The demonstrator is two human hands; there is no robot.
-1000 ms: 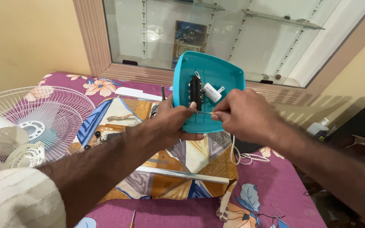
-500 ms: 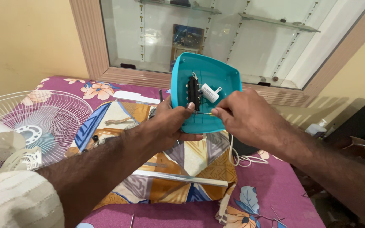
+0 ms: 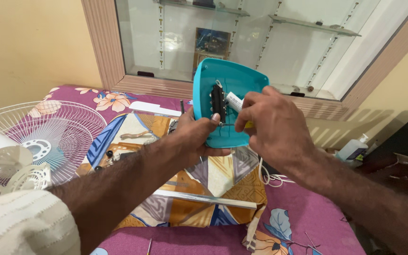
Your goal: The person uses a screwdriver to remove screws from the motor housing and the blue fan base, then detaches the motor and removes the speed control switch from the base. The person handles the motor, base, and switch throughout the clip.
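My left hand [image 3: 195, 133] grips the lower left edge of a teal plastic fan housing [image 3: 232, 80], holding it upright with its hollow inside facing me. A black switch block [image 3: 218, 101] and a small white capacitor [image 3: 233, 100] sit inside it. My right hand [image 3: 271, 123] pinches a thin screwdriver with a yellow handle [image 3: 249, 124], its tip pointing left at the base of the black block. My fingers hide most of the tool.
A white wire fan grille [image 3: 57, 132] and white motor parts [image 3: 5, 165] lie at left on the patterned cloth [image 3: 213, 174]. A thin metal rod [image 3: 204, 199] crosses the cloth. White cord [image 3: 270, 177], a small bottle [image 3: 352, 148] and a glass-fronted wall cabinet [image 3: 260, 42] are nearby.
My right hand has shifted slightly left and down against the housing. The housing has stayed in my left hand, with small tilt from head motion.
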